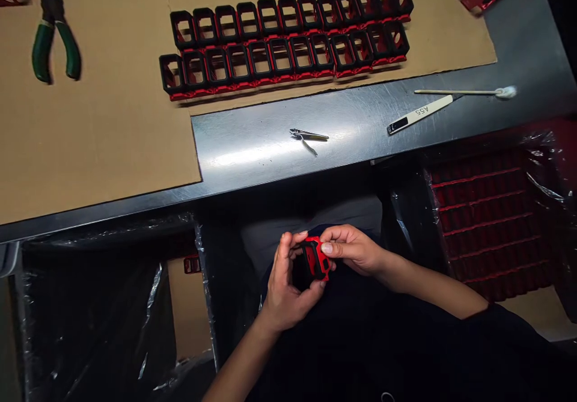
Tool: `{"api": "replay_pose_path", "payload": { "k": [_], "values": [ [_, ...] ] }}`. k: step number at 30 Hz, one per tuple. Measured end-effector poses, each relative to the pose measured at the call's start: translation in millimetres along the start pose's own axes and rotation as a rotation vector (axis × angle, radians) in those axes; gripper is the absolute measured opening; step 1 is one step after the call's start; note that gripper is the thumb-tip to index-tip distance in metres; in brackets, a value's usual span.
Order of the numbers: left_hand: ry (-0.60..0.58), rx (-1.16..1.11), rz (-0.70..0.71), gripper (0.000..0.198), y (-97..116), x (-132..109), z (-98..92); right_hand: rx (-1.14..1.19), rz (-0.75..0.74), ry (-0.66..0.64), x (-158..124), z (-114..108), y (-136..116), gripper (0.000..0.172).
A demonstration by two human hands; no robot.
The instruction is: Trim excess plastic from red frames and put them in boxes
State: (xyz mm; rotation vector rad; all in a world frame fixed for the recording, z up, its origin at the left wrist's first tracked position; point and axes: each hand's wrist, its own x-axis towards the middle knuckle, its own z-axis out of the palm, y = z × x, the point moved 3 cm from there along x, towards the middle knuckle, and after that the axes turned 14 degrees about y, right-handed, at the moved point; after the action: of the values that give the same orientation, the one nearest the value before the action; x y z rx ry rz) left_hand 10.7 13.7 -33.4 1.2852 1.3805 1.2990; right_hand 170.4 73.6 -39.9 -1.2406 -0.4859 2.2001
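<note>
Above my lap, a red and black plastic part [312, 259] is held between both hands. My left hand [291, 285] wraps round its left and lower side, thumb at the bottom edge and fingers behind the top. The fingers of my right hand [354, 249] pinch the red upper right side. On the table above stand two long rows of similar black and red frames [279, 56], side by side on cardboard.
Green-handled pliers [54, 35] lie on the cardboard [112, 137]. Nail clippers [309, 137], a white-handled blade [420, 115] and a cotton swab [464, 92] rest on the metal table [252, 149]. Lined boxes [202, 294] flank my lap; the right one holds rows of red parts [491, 222].
</note>
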Motion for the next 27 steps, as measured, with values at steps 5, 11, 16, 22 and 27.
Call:
{"api": "replay_pose_path", "payload": {
  "k": [5,11,16,22,27],
  "values": [
    [-0.008,-0.048,0.061,0.091,7.1,4.2,-1.9,0.015,0.079,-0.057,5.5,-5.6,9.1,0.038],
    [-0.040,0.141,0.298,0.096,14.8,10.1,-4.2,0.000,0.042,-0.097,6.5,-7.4,7.4,0.039],
    [-0.039,0.292,0.580,0.103,25.1,16.5,-4.3,0.003,0.005,-0.142,4.7,-7.6,2.8,0.039],
    [-0.121,0.341,0.578,0.105,35.6,21.6,-6.1,0.031,0.031,-0.166,2.0,-7.9,1.2,0.040],
    [-0.244,0.150,0.317,0.100,33.7,21.6,-12.4,0.097,0.147,-0.172,0.8,-11.9,7.0,0.040]
  ]
}}
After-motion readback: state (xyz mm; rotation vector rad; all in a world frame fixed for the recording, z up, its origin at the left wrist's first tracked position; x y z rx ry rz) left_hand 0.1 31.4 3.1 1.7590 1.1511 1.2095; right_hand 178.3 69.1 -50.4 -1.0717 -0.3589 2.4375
